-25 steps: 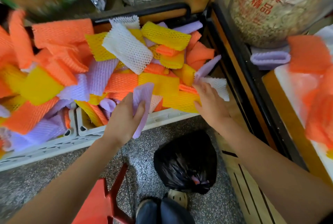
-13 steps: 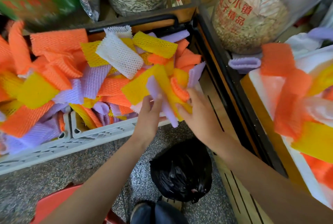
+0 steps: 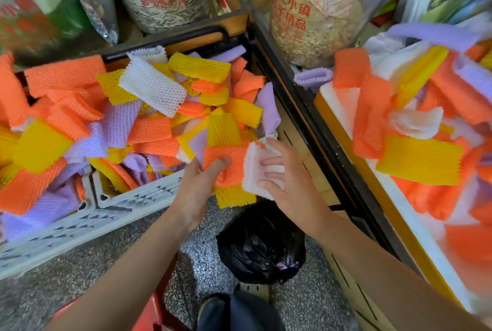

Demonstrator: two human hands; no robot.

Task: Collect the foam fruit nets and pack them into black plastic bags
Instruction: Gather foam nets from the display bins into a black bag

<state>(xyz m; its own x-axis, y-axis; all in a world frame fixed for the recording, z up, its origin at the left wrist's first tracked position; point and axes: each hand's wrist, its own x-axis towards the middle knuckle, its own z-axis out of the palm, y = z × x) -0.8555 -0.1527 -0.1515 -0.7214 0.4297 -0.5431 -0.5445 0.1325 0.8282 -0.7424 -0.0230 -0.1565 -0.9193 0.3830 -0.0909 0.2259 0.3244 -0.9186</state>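
Note:
A white plastic crate [image 3: 125,205] is heaped with orange, yellow, purple and white foam fruit nets [image 3: 149,128]. At its right front corner my left hand [image 3: 198,184] grips a bunch of orange and yellow nets [image 3: 230,171]. My right hand [image 3: 282,176] holds a white net [image 3: 254,171] against that bunch, its fingers partly inside the net. A black plastic bag [image 3: 261,248] stands on the floor directly below both hands, its mouth bunched.
A second box [image 3: 354,160] full of nets sits at the right, behind a black frame rail [image 3: 306,107]. Large jars of seeds [image 3: 314,14] and bags stand at the back. A red stool [image 3: 149,312] and my shoe [image 3: 213,309] are on the speckled floor.
My hands have come together at the crate's right front corner; the left has swapped a purple net for an orange-yellow bunch, and the right has brought a white net to it.

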